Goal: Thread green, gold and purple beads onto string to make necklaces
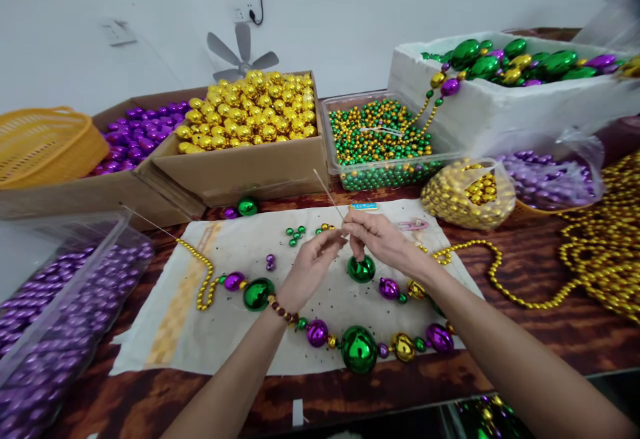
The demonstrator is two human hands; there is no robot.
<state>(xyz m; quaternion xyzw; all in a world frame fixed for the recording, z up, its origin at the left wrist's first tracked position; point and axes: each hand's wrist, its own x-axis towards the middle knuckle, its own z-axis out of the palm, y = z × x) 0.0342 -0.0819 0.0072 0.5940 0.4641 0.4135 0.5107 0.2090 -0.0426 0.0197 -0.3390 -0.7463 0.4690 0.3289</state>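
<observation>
Over the middle of the cloth, my right hand (375,237) pinches a long thin needle (327,192), which slants up and to the left. My left hand (313,259), with a beaded bracelet at its wrist, is beside those fingertips. Its fingers are curled together, and anything between them is hidden. A shiny green ball (361,269) lies just under my right fingers. Nearer to me, a strand of purple, gold and green balls with a large green ball (359,349) curves across the cloth (165,332). Small gold beads (205,275) run off its left end to another thin wire (150,221).
Cardboard boxes of gold balls (255,109) and purple balls (143,133) stand behind, beside a clear tub of small beads (375,125) and a white foam box (440,115). Purple beads (75,332) fill a left container. Gold bead strings (605,232) pile up at right.
</observation>
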